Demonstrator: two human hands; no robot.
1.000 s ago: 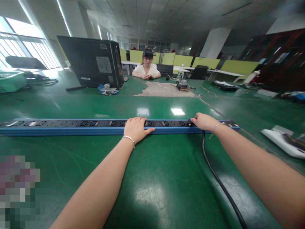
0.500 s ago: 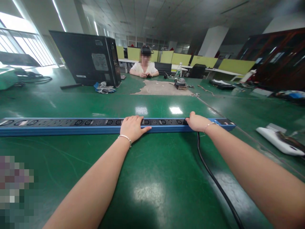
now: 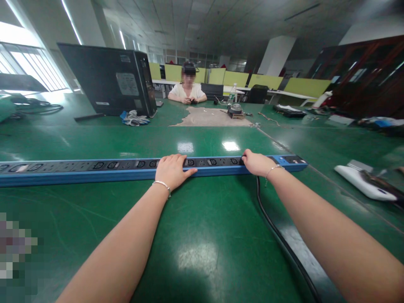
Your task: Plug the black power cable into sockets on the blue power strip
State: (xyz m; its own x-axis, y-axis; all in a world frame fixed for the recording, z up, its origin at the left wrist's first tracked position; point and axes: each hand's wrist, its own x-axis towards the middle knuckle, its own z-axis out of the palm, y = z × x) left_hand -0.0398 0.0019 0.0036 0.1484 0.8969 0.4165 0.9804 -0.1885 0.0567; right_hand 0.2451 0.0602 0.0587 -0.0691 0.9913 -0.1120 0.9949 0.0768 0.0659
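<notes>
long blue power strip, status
Left hand resting on power strip; right hand gripping black plug. Strip flat on green table. Thick black cable beside right forearm.

Blue-black power strip (image 3: 139, 174), black cord (image 3: 277, 235), green tabletop (image 3: 227, 219).

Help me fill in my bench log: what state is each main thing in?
Power strip: lying flat, sockets up
Plug: at the power strip; whether fully in, hidden
Cable: slack, curving
Left hand: resting on the power strip, thumb spread
Right hand: closed on the plug
Gloves: crumpled
Bottle: upright
Computer case: standing; on or off, cannot tell
</notes>
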